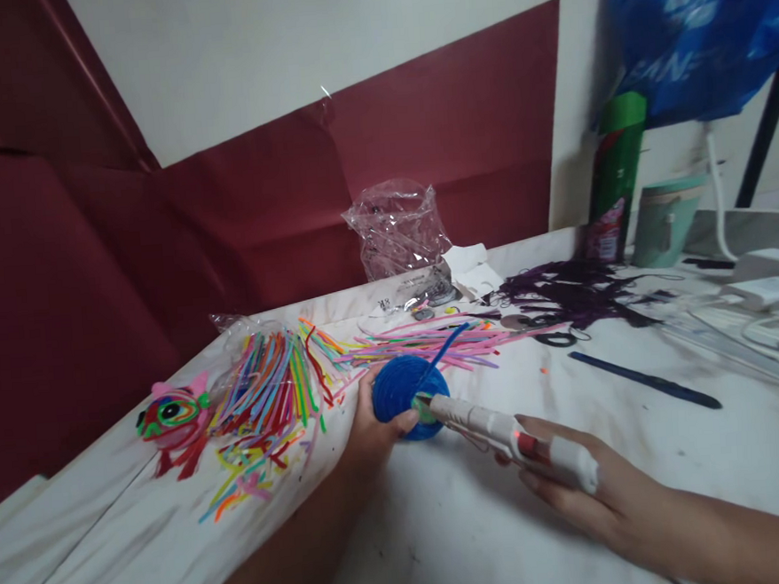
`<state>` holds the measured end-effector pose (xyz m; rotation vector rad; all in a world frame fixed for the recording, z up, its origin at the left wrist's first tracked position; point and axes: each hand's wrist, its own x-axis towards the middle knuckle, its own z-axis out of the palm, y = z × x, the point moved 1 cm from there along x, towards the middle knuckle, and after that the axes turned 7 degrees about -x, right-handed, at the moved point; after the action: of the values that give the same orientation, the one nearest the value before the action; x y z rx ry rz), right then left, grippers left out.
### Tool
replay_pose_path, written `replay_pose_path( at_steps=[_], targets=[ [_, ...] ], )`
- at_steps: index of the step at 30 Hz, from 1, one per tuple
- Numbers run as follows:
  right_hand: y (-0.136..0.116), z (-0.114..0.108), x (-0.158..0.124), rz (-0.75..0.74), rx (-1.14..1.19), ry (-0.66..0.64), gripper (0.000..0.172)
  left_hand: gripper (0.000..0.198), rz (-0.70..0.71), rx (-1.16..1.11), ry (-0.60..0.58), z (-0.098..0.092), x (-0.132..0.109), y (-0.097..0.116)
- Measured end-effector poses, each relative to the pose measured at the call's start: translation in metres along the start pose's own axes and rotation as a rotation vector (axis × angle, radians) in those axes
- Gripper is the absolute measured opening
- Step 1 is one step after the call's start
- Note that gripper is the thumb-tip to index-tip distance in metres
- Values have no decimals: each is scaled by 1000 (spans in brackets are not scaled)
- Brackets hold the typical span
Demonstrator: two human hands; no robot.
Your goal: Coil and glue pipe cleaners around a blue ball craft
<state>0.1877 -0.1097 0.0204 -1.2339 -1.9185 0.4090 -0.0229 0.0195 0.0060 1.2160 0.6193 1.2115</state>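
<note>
My left hand [373, 431] grips a blue coiled disc of pipe cleaner [402, 389] with a loose blue end [447, 346] sticking up to the right. My right hand [586, 483] holds a white glue gun [499, 427], its nozzle touching the disc's lower right edge. Both hands are over a white table [459, 527].
A pile of coloured pipe cleaners [276, 393] lies left of the disc, with a pink and red pipe-cleaner figure [172, 418] beyond it. Purple strands [563, 293], a dark blue pen [646, 381], a crumpled clear bag [398, 229], a green can [614, 174] and a cup [665, 219] stand behind.
</note>
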Motion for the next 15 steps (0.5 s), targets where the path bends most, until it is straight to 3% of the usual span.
replay_pose_path(
  at_steps=[15],
  targets=[
    [6, 5, -5, 28, -35, 77, 16, 81, 9, 5, -10, -2, -2, -3]
  ],
)
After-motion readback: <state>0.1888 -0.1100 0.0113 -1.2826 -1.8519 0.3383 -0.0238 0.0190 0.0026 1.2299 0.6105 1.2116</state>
